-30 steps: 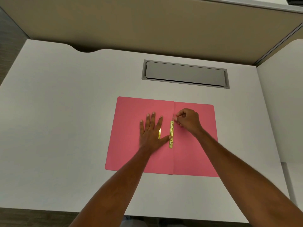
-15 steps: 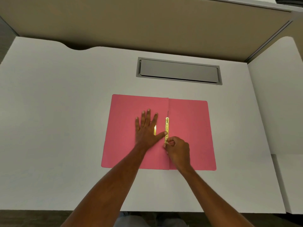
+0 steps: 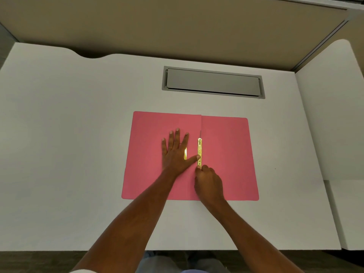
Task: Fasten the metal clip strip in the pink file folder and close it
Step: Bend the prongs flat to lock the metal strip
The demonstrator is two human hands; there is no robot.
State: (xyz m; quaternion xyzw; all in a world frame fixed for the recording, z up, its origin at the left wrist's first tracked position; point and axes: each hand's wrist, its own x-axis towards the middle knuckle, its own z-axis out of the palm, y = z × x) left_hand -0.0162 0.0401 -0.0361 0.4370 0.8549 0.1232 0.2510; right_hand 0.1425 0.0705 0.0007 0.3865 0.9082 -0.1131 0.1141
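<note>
The pink file folder point(image 3: 226, 146) lies open and flat on the white desk. A gold metal clip strip point(image 3: 199, 149) runs along the folder's spine fold. My left hand point(image 3: 175, 152) presses flat on the left leaf, fingers spread, its thumb tip touching the strip's side. A second short gold piece point(image 3: 185, 154) shows between the thumb and the palm. My right hand point(image 3: 208, 182) is curled at the strip's near end, its fingertips pinching that end. The strip's near tip is hidden under those fingers.
A grey cable hatch point(image 3: 213, 82) is set into the white desk point(image 3: 69, 134) behind the folder. A beige partition wall point(image 3: 177, 24) rises at the desk's far edge. A second white desk surface point(image 3: 334, 115) adjoins on the right.
My right hand moved from the strip's far end down to its near end. The left hand stayed flat on the left leaf. The camera shifted slightly.
</note>
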